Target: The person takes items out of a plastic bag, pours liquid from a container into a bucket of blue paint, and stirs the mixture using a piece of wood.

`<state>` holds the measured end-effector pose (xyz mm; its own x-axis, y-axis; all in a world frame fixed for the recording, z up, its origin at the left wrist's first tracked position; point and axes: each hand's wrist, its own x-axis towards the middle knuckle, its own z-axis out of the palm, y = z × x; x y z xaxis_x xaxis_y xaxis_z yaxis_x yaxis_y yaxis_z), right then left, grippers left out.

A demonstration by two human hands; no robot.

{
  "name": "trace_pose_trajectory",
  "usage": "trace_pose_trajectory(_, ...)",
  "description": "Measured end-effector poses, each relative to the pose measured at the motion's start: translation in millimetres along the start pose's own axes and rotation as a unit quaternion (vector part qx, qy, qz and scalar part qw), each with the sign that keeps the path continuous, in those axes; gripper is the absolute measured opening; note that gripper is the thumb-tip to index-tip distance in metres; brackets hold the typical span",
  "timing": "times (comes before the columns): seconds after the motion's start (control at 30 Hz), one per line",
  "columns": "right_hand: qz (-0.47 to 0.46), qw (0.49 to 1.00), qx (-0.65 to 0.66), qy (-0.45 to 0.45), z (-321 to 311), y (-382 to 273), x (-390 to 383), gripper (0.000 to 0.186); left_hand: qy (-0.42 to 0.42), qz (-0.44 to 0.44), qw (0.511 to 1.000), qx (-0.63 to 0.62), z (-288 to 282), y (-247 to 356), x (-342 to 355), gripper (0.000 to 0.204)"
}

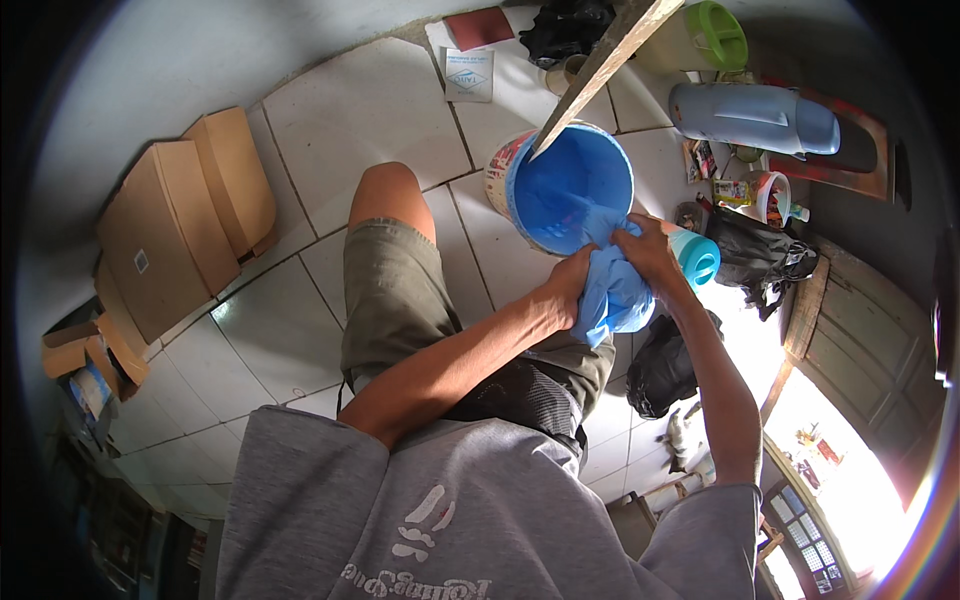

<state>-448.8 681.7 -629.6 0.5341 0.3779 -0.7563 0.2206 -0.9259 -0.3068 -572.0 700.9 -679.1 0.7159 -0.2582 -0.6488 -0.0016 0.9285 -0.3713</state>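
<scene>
A blue cloth [622, 292] is clamped by the left hand [568, 287] and right hand [650, 252], close together, at the near right rim of the bucket [602, 160]. Bunching or wringing seems in hand; next, a firm grip appears needed.

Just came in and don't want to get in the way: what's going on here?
Someone is gripping a bunched blue cloth in both hands, the left hand and the right hand, at the near rim of a blue bucket. Part of the cloth reaches over the bucket's opening. A teal-lidded container stands beside the right hand.
</scene>
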Motion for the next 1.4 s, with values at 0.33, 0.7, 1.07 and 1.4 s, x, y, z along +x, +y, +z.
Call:
trace_pose_trajectory(0.33,-0.021,0.996,-0.063,0.061,7,10,0,0.053,0.017,0.022,0.999,0.018,-7,-6,0,0.032)
trace_pose_trajectory(0.7,-0.020,0.998,-0.030,0.046,7,1,-5,0.055,0.049,0.031,0.997,0.060,-11,-13,4,0.043)
trace_pose_trajectory(1.07,-0.083,0.981,-0.036,0.170,26,30,10,0.041,0.123,0.044,0.988,0.086,-12,-11,11,0.036)
trace_pose_trajectory(1.4,-0.029,0.995,-0.002,0.099,24,34,15,0.043,0.177,0.062,0.972,0.143,-9,-14,8,0.061)
